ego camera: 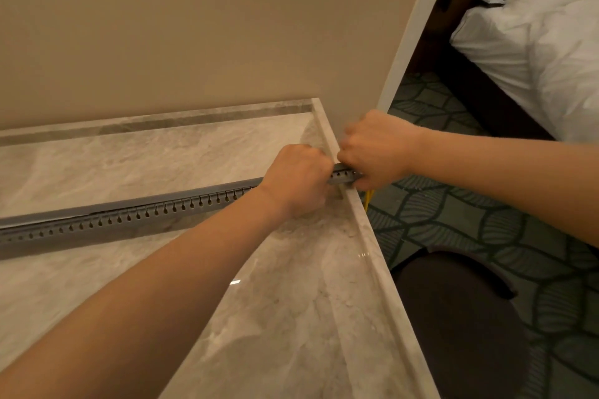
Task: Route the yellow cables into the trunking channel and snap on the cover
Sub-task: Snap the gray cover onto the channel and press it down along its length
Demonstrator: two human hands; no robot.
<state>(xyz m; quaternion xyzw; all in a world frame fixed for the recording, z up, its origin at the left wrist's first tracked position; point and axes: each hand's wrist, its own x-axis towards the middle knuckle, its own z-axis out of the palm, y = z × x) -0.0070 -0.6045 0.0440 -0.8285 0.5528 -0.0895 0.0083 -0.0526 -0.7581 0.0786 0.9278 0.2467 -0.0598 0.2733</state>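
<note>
A long grey slotted trunking channel (136, 214) lies across the marble tabletop (291, 301), running from the left edge to the table's right rim. A grey cover strip (97, 208) sits along its top. My left hand (296, 178) grips the channel near its right end, fingers curled over it. My right hand (376, 149) grips the very end of the channel at the table's edge. A short bit of yellow cable (368, 199) hangs down below my right hand, past the rim. The rest of the cables is hidden.
A beige wall (194, 26) stands right behind the table. To the right are patterned green carpet (486, 220), a bed with white bedding (551, 42) and a dark round stool (453, 317) beside the table's edge.
</note>
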